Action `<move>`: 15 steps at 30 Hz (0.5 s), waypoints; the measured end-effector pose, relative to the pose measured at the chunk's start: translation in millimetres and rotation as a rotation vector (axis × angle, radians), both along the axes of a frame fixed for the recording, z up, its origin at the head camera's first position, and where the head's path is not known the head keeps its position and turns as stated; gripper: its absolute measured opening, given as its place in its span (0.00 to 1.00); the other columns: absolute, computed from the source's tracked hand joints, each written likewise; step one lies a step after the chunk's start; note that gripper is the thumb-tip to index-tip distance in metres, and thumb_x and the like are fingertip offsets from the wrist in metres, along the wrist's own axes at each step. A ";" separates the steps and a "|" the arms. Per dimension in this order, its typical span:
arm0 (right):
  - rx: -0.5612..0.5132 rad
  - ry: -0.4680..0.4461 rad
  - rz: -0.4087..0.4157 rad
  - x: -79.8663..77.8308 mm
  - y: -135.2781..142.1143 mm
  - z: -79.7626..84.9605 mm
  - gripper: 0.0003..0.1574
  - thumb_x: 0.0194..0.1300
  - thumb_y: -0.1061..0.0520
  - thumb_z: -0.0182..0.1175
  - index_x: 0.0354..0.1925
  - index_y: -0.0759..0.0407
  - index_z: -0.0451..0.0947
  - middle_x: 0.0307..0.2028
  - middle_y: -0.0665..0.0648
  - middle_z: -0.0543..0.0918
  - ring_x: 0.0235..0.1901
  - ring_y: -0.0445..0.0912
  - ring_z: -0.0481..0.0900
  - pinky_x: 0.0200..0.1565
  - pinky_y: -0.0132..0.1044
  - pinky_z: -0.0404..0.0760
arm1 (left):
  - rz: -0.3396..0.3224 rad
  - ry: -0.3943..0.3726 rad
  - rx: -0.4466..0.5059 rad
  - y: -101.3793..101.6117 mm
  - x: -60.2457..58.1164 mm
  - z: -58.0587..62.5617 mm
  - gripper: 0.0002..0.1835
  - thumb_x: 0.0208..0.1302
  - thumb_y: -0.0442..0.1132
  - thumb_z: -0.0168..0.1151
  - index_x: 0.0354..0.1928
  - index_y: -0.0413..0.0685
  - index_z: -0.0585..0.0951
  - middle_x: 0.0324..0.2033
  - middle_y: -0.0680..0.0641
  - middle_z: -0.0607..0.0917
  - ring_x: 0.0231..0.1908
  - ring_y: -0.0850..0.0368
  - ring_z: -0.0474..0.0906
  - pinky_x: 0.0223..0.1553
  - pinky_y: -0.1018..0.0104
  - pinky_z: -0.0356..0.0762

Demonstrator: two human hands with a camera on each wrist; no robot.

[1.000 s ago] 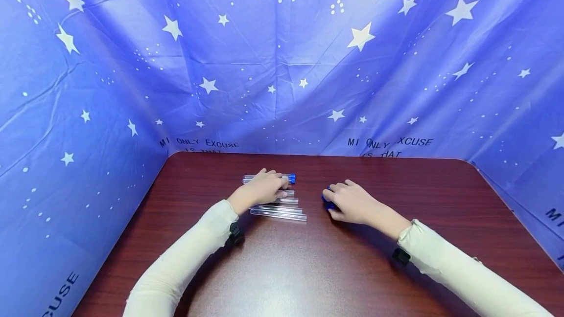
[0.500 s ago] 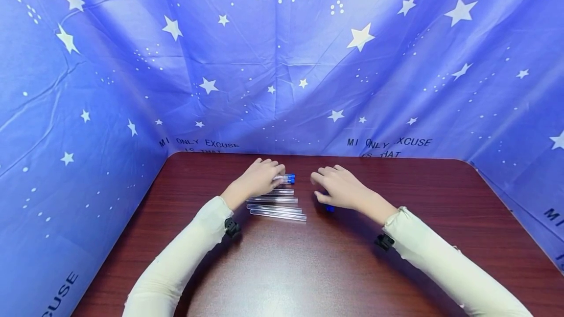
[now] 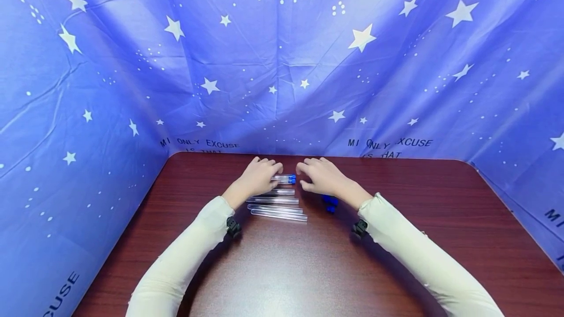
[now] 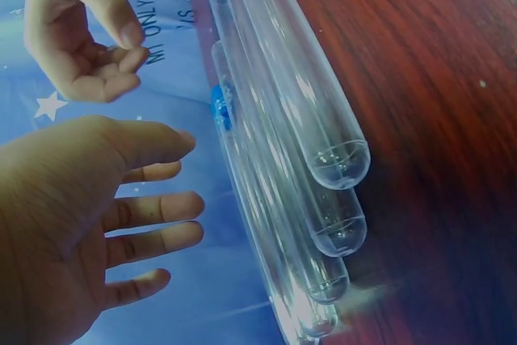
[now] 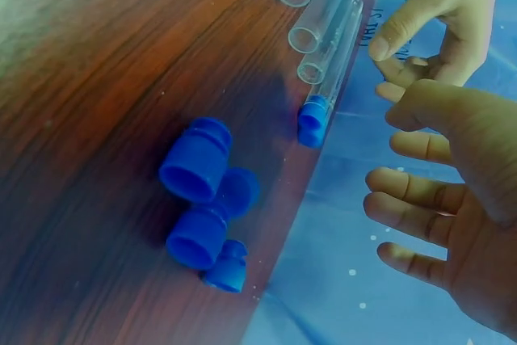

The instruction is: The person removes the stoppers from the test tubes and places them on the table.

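Note:
Clear test tubes [image 3: 277, 201] lie side by side in the head view, their rounded ends to the left. Behind them are tubes with blue caps [image 3: 292, 179] fitted, partly hidden by my left hand [image 3: 257, 177]. That hand hovers over them with loosely bent fingers and nothing held. My right hand [image 3: 325, 177] is just right of the capped ends, fingers relaxed; it too holds nothing. Loose blue caps [image 5: 196, 159] lie in a cluster below the right hand. In the left wrist view, the left hand [image 4: 65, 208] appears apart from the tubes [image 4: 299, 94].
The dark red wooden table [image 3: 282, 268] extends toward the person in front of the tubes. A blue star-printed curtain [image 3: 282, 62] surrounds its back and sides, close behind the hands.
My right hand has left the loose caps, moving left and back toward the capped tubes and uncovering the cap cluster. My left hand has shifted slightly back, showing more of the uncapped tubes.

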State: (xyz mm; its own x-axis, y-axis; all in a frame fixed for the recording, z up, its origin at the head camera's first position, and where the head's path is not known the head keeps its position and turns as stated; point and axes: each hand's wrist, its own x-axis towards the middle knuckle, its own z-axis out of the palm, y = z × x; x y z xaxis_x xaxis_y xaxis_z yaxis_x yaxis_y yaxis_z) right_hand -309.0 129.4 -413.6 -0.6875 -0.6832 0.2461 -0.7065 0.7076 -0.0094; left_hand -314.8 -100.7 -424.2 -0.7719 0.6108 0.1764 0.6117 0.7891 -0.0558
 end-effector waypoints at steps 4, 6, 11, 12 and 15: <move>0.022 -0.054 -0.032 -8.8 -4.6 -5.2 0.14 0.59 0.52 0.68 0.43 0.54 0.80 0.31 0.50 0.77 0.34 0.48 0.78 0.40 0.46 0.74 | 0.007 -0.016 -0.002 1.0 -1.3 -2.0 0.13 0.62 0.46 0.71 0.44 0.51 0.81 0.42 0.47 0.86 0.47 0.45 0.82 0.51 0.49 0.74; 0.034 -0.083 -0.045 -11.6 -6.7 -6.2 0.14 0.59 0.52 0.68 0.42 0.54 0.80 0.30 0.50 0.75 0.32 0.47 0.76 0.40 0.45 0.73 | 0.014 -0.028 -0.005 1.5 -2.2 -3.6 0.12 0.62 0.46 0.71 0.44 0.51 0.81 0.42 0.47 0.86 0.46 0.46 0.82 0.52 0.48 0.74; 0.045 -0.127 -0.047 -14.6 -11.2 -5.6 0.12 0.58 0.52 0.68 0.41 0.54 0.80 0.30 0.50 0.76 0.32 0.45 0.76 0.37 0.43 0.71 | 0.030 -0.051 -0.019 2.2 -3.3 -8.5 0.12 0.63 0.46 0.70 0.45 0.52 0.82 0.45 0.47 0.86 0.48 0.46 0.82 0.54 0.47 0.74; 0.047 -0.134 -0.045 -15.3 -11.9 -6.1 0.12 0.58 0.52 0.68 0.40 0.54 0.80 0.30 0.50 0.76 0.32 0.45 0.76 0.37 0.42 0.71 | 0.032 -0.053 -0.023 2.3 -3.3 -9.4 0.12 0.64 0.46 0.69 0.46 0.52 0.82 0.45 0.47 0.86 0.48 0.46 0.82 0.55 0.47 0.74; 0.054 -0.148 -0.048 -18.0 -12.9 -8.7 0.11 0.58 0.52 0.68 0.39 0.53 0.80 0.30 0.50 0.76 0.32 0.44 0.76 0.35 0.40 0.70 | 0.042 -0.058 -0.036 2.2 -3.3 -11.6 0.12 0.64 0.46 0.68 0.47 0.52 0.82 0.46 0.48 0.86 0.49 0.47 0.82 0.56 0.46 0.74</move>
